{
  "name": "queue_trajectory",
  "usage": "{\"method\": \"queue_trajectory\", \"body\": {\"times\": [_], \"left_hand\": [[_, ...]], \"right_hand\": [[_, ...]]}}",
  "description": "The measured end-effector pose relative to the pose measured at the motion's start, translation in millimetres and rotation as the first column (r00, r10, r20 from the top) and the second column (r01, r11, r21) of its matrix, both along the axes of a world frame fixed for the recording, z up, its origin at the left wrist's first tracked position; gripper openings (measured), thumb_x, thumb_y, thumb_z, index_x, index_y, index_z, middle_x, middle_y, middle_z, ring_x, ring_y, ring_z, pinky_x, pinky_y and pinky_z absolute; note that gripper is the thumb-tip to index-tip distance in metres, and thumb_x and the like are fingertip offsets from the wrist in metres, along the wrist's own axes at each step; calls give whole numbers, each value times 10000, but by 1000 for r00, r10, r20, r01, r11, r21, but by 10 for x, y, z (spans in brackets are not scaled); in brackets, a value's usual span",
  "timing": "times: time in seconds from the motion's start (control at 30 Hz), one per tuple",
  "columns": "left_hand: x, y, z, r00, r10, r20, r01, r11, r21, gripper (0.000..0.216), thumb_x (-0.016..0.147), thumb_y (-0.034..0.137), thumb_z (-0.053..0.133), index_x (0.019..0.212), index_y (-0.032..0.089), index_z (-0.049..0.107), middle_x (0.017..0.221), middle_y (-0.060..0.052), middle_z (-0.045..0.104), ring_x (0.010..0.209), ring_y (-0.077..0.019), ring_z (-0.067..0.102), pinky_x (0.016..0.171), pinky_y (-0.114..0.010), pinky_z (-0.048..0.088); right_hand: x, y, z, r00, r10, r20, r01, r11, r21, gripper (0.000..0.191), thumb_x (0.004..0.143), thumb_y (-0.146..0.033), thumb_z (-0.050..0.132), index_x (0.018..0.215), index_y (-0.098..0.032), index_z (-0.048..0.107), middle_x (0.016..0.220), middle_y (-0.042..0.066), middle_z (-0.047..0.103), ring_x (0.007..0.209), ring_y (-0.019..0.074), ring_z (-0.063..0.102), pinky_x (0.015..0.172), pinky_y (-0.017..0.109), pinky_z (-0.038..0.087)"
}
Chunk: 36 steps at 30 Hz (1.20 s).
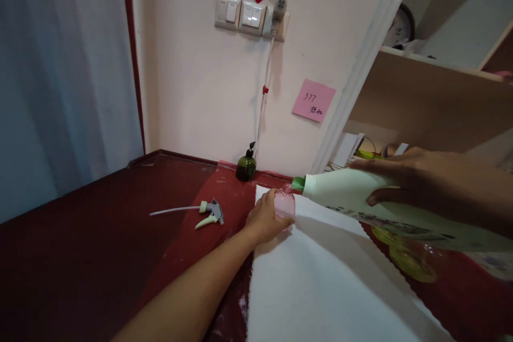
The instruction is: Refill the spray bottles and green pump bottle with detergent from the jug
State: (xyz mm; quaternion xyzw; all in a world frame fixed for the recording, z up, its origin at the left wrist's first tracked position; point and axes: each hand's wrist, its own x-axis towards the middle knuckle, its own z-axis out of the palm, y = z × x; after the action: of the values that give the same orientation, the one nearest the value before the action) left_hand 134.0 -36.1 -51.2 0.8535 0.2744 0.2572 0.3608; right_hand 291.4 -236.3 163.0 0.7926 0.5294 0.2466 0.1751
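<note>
Small clear pink plastic bottle (284,204) looks glossy, big white plastic jug (385,208) smooth, white cloth (320,278) matt, dark red tabletop (80,235) shiny.

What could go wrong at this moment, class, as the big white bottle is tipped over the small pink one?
1. The large white bottle lies almost level, its green neck just at the small pink bottle; liquid could miss that narrow opening and wet the white cloth.
2. Only the left hand steadies the pink bottle; a nudge might tip it.
3. The right hand alone carries the big bottle, which may slip.
</note>
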Motion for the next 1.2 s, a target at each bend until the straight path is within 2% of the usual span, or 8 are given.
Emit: {"method": "queue_trajectory", "body": {"times": [0.17, 0.37, 0.53, 0.7, 0.83, 0.97, 1.2], "left_hand": [[5, -3, -1, 1000, 6, 0, -6, 1000, 0, 881, 749, 441, 738, 1498, 184, 351, 1537, -176, 474, 1422, -364, 451, 1145, -495, 401], [-4, -7, 13, 1000, -3, -1, 3, 1000, 0, 877, 748, 442, 736, 1497, 199, 351, 1542, -165, 471, 1426, -359, 449, 1144, -494, 403], [-12, -7, 11, 1000, 3, -4, -3, 1000, -3, 850, 751, 438, 735, 1485, 229, 362, 1541, -151, 479, 1419, -343, 461, 1142, -469, 405], [-13, -1, 7, 1000, 0, -4, 0, 1000, 3, 867, 753, 454, 732, 1495, 224, 348, 1556, -153, 463, 1430, -348, 447, 1144, -486, 405], [-5, 7, -1, 1000, -2, 0, 2, 1000, 7, 880, 751, 445, 721, 1505, 200, 339, 1557, -168, 457, 1434, -361, 441, 1144, -501, 406], [1, 6, -7, 1000, -4, 1, 4, 1000, 9, 869, 754, 451, 722, 1499, 214, 343, 1558, -164, 458, 1437, -348, 436, 1147, -474, 400], [-9, -6, 15, 1000, -3, -5, 3, 1000, 0, 872, 752, 443, 733, 1498, 203, 350, 1549, -176, 465, 1433, -362, 442, 1144, -495, 403]], "right_hand": [[4, 14, 13, 1000, 12, 7, -12, 1000, 3, 554, 838, -495, 638, 1389, -528, 582, 1051, 29, 799, 849, 324, 752, 668, 415, 536], [34, 11, 10, 1000, 16, 16, -16, 1000, 6, 559, 845, -524, 597, 1403, -541, 560, 1108, 33, 788, 891, 336, 750, 680, 437, 535], [46, 6, -1, 999, 36, 12, -36, 999, 12, 553, 850, -515, 591, 1402, -517, 575, 1067, 38, 793, 859, 326, 747, 654, 416, 526], [-22, 17, 25, 1000, -17, 1, 17, 1000, -9, 563, 839, -510, 621, 1400, -524, 573, 1063, 29, 794, 869, 322, 748, 663, 414, 526], [-14, 11, 35, 998, 57, -4, -57, 998, 1, 544, 849, -495, 606, 1392, -517, 586, 1107, 26, 792, 910, 324, 751, 675, 414, 534], [21, 12, 28, 995, 87, 40, -88, 996, 17, 534, 829, -479, 619, 1364, -476, 634, 1082, 48, 800, 837, 337, 758, 610, 405, 534], [65, 13, 14, 997, 72, -1, -72, 997, 30, 586, 808, -529, 608, 1393, -502, 594, 1187, 33, 777, 932, 362, 755, 719, 488, 577]]}}
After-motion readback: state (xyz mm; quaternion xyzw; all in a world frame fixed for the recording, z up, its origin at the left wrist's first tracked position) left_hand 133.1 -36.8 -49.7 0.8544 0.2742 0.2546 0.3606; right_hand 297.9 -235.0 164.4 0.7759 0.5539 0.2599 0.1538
